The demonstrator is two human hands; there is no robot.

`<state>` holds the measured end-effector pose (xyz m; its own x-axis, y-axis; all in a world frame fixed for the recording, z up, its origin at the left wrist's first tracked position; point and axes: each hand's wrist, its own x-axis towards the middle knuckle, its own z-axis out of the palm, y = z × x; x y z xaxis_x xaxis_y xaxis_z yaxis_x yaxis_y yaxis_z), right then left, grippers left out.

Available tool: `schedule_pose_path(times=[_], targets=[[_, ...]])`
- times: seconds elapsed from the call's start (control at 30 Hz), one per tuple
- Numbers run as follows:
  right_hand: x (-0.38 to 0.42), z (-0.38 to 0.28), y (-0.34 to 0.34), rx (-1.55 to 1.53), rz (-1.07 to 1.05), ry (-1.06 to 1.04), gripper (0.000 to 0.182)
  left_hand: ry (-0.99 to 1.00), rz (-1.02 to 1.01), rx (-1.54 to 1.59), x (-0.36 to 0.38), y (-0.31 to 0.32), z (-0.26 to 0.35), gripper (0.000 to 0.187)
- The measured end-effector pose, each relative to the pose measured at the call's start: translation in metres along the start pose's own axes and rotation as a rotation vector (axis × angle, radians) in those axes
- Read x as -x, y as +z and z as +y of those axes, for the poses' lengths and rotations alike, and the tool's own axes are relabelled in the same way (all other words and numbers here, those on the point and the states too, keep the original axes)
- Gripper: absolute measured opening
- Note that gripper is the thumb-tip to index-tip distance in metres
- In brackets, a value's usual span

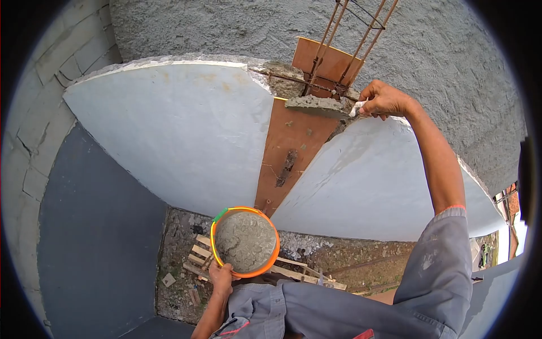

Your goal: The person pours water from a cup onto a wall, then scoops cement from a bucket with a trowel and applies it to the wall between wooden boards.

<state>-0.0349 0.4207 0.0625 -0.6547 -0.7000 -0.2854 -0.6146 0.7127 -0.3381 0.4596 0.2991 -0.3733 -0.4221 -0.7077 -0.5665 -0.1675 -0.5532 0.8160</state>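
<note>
My left hand [221, 275] is closed on the near rim of an orange bucket [275, 252], low in the middle of the view. Wet grey mortar [245, 240] nearly fills it. Up at the wall top, my right hand [385, 100] grips the whitish handle of a trowel [334, 112]. Its blade lies sideways to the left, loaded with a heap of mortar [310, 102]. The blade is right at the upper end of a brown board [296, 133], beside the feet of rusty steel bars [326, 51].
Pale painted wall sections [175, 124] flank the board, their top edges broken. A smaller brown panel [323, 59] stands behind the bars, before a rough grey wall [226, 28]. Wooden slats [200, 254] lie below near the rubble-strewn ground [361, 260]. A block wall [62, 51] rises at left.
</note>
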Motion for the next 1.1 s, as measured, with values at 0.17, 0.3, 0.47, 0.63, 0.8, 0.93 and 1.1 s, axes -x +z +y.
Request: schedule_pose_path(times=[0.17, 0.3, 0.47, 0.63, 0.8, 0.93, 1.1], targets=[[0.007, 0.001, -0.007, -0.007, 0.034, -0.035, 0.017, -0.012, 0.041, 0.011, 0.005, 0.002, 0.008, 0.015], [0.002, 0.012, -0.021, -0.044, 0.064, -0.045, 0.019, -0.027, 0.037, 0.011, 0.005, 0.003, 0.011, 0.015], [0.009, 0.009, -0.015, 0.085, 0.138, 0.001, 0.022, -0.025, 0.027, 0.039, -0.003, 0.004, 0.004, 0.017], [0.03, 0.003, 0.007, 0.033, 0.203, -0.035, 0.022, -0.044, 0.028, 0.011, 0.0, 0.003, 0.006, 0.019], [0.046, -0.008, 0.037, 0.305, 0.351, -0.145, 0.024, -0.018, 0.015, 0.021, -0.001, 0.003, 0.005, 0.018], [0.075, -0.044, 0.122, 0.358, 0.423, -0.454, 0.017, -0.019, 0.02, 0.006, 0.007, 0.011, 0.019, 0.016], [0.063, -0.075, 0.313, 0.602, -0.002, -0.378, 0.016, -0.014, 0.0, 0.012, 0.002, 0.006, 0.013, 0.017]])
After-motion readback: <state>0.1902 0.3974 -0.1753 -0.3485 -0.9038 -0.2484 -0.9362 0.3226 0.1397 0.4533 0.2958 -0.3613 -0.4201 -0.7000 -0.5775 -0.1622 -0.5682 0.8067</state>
